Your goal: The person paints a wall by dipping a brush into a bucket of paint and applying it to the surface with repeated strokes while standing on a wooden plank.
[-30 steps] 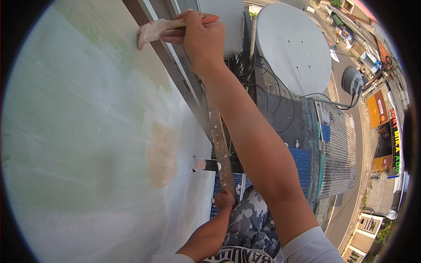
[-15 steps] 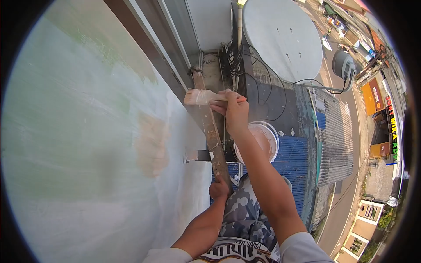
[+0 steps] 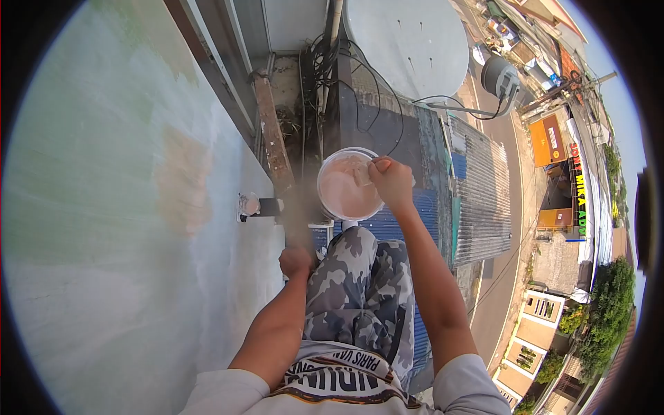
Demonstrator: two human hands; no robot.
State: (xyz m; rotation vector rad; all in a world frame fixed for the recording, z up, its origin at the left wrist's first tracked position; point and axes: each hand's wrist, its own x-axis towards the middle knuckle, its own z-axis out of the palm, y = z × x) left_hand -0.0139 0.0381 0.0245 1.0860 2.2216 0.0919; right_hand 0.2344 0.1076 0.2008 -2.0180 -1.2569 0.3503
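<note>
My right hand (image 3: 392,183) is closed round the handle of a paintbrush (image 3: 363,176). The bristle end is down in a white bucket (image 3: 321,197) of pinkish paint (image 3: 342,188), partly hidden by the paint and my fingers. Lower left of the bucket, my left hand (image 3: 296,261) is wrapped round the near end of a long wooden plank (image 3: 272,135), whose middle looks blurred. To the left stands a pale greenish-white wall (image 3: 124,228) with a peach-coloured painted patch (image 3: 183,181).
A dark bracket (image 3: 261,207) juts from the wall toward the plank. Beyond the bucket are tangled black cables (image 3: 321,62) and a large satellite dish (image 3: 408,45). Corrugated roofing (image 3: 487,197) lies to the right, with a street (image 3: 508,235) far below.
My right hand has lowered the paintbrush from above the plank into the bucket. The view has shifted, so surroundings appear farther left. My left hand stays on the plank.
</note>
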